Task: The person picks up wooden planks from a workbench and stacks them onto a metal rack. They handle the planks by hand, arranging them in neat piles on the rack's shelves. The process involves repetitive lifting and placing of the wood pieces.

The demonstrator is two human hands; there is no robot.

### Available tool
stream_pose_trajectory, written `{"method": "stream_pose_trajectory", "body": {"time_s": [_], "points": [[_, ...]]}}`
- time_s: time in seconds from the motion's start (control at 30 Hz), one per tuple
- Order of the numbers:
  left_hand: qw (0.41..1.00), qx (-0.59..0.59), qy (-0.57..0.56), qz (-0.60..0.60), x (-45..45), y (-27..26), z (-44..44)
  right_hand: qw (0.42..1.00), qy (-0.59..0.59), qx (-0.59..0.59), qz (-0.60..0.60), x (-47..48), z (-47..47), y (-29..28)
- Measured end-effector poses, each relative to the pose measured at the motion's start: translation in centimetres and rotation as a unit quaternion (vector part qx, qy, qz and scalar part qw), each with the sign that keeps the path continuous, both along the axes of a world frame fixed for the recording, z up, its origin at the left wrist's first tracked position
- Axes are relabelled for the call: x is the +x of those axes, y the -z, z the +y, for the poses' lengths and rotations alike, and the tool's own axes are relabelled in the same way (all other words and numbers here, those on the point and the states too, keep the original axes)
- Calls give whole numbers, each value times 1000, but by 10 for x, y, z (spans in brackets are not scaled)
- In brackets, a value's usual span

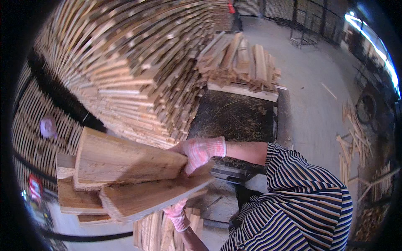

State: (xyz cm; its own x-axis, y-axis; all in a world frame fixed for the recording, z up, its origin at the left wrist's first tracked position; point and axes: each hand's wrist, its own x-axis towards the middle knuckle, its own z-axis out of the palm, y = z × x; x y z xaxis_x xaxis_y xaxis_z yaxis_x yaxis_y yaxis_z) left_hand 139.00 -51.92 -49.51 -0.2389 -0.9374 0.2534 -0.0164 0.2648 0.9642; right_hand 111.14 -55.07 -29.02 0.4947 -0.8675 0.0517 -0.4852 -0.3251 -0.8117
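Observation:
Several short wooden boards are held in a loose, uneven bundle between my hands. My right hand, in a pink-and-white knit glove, grips the near end of the top board, its thumb over the upper face. My left hand, gloved alike, holds the bundle from its lower side; its fingers are partly hidden by the lower board. The far ends of the boards stick out past both hands, staggered in length. A tall stack of thin wood slats rises just beyond the bundle.
A dark worktable strewn with wood debris stands beside me, with a pile of boards at its far end. More boards lie below my left hand. Loose sticks are scattered on the concrete floor.

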Motion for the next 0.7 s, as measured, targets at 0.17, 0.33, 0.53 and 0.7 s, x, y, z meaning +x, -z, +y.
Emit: {"method": "stream_pose_trajectory", "body": {"time_s": [0.17, 0.33, 0.53, 0.7], "points": [[979, 97, 176, 33, -115, -53, -57, 997, 78, 22, -19, -132, -26, 71], [940, 139, 310, 31, -263, -97, -102, 977, 161, 42, -134, -230, -7, 141], [935, 42, 347, -53, -387, -184, -159, 937, 260, 17, -232, -322, -20, 154], [904, 27, 391, -172, -505, -283, -279, 924, 298, -82, -226, -410, -79, -4]]}}
